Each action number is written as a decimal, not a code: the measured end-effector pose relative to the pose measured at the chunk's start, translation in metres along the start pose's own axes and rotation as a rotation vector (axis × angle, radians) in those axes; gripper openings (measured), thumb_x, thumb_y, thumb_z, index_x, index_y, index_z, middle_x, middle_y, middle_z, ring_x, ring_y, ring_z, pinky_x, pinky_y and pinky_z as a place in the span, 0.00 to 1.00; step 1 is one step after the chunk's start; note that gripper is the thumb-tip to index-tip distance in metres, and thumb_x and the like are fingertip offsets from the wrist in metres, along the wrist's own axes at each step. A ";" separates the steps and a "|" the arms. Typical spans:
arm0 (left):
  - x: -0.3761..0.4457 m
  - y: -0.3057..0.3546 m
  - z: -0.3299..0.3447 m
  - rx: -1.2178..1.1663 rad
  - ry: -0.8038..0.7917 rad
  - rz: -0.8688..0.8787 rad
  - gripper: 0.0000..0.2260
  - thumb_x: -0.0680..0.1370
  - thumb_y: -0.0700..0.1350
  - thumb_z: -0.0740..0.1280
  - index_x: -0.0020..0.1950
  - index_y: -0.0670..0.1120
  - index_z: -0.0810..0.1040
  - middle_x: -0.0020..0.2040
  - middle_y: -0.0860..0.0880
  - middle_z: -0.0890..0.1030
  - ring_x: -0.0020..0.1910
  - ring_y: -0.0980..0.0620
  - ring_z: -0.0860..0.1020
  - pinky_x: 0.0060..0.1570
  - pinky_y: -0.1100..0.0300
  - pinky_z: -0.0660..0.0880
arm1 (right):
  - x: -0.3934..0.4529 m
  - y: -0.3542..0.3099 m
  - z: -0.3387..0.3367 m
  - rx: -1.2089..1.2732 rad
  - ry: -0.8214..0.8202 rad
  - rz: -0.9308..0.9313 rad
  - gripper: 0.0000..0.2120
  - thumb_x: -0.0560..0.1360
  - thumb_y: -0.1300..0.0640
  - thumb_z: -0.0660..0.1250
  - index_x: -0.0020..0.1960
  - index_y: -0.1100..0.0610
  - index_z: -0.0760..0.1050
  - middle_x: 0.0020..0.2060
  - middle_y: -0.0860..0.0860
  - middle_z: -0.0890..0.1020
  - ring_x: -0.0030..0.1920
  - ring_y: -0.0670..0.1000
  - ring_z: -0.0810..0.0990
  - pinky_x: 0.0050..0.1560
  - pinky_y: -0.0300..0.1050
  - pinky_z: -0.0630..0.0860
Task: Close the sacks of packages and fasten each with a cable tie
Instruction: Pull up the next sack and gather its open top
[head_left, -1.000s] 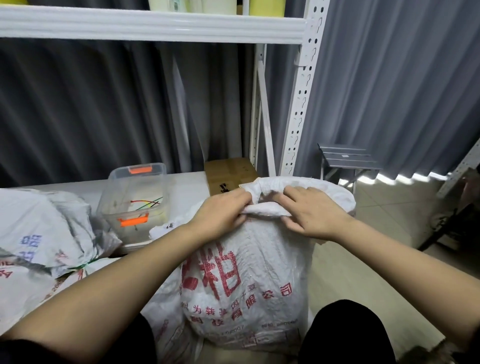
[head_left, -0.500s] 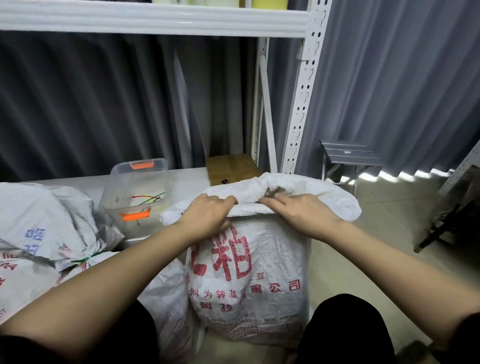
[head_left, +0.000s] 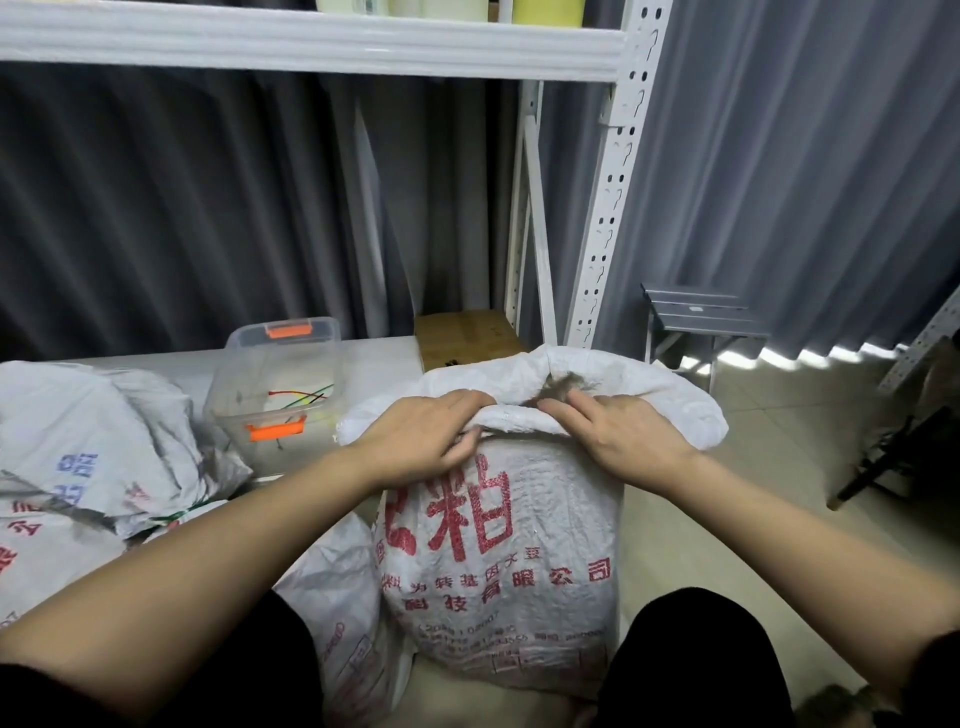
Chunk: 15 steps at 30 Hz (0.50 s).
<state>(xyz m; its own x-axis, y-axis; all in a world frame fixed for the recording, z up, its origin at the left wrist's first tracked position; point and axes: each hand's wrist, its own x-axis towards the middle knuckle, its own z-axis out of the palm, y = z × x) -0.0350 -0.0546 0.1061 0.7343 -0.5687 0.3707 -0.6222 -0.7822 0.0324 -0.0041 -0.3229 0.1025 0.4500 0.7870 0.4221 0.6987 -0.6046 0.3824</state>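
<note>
Nearest the camera, the sack (head_left: 498, 561) with the big red characters is standing upright on the floor between the person's knees, full and bulging, and both hands are working its rolled-over rim. The left hand (head_left: 421, 441) is lying over the near edge of the rim, its fingers curling down onto the fabric in a grip, though how much cloth is caught underneath I cannot tell. The right hand (head_left: 631, 439) is resting just beside it with straighter fingers, tips pressing at the lip of the mouth, so that grip is loose rather than clamped. The mouth is gaping behind the knuckles, something dark showing inside. To do this step well, I'd say the rim wants unrolling upward first, then gathering evenly from all sides into one tight neck, high enough that a tie can bite below the bunch. The far lip is sitting beyond both hands, not yet gathered. Further off to the left, on the worktop, the clear box (head_left: 278, 387) with orange latches is holding coloured cable ties (head_left: 304, 397), well apart from either hand; beside it another sack (head_left: 88, 441) is lying slumped.
</note>
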 end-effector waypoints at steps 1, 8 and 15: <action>0.000 0.000 0.000 -0.017 0.050 0.015 0.20 0.76 0.55 0.49 0.61 0.49 0.69 0.53 0.50 0.78 0.43 0.50 0.78 0.35 0.59 0.69 | 0.000 0.000 0.002 0.031 -0.016 0.027 0.20 0.73 0.56 0.54 0.64 0.55 0.68 0.41 0.54 0.76 0.27 0.53 0.74 0.22 0.42 0.66; 0.003 0.010 0.001 0.147 0.212 0.199 0.05 0.75 0.47 0.59 0.48 0.48 0.65 0.39 0.49 0.73 0.36 0.51 0.72 0.27 0.57 0.68 | 0.039 -0.025 -0.016 0.593 -0.392 0.282 0.27 0.77 0.34 0.48 0.66 0.47 0.71 0.60 0.47 0.76 0.59 0.47 0.72 0.61 0.48 0.68; -0.010 -0.005 -0.007 0.010 -0.056 -0.117 0.19 0.74 0.55 0.65 0.60 0.49 0.69 0.50 0.49 0.81 0.47 0.47 0.79 0.41 0.57 0.69 | 0.048 -0.031 -0.014 0.766 -0.457 0.301 0.12 0.80 0.48 0.60 0.51 0.56 0.75 0.46 0.50 0.80 0.46 0.49 0.77 0.52 0.53 0.73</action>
<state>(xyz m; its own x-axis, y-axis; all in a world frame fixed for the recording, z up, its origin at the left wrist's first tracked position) -0.0411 -0.0438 0.1088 0.8160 -0.4866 0.3121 -0.5288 -0.8464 0.0632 -0.0124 -0.2680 0.1226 0.7322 0.6810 -0.0102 0.6200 -0.6727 -0.4038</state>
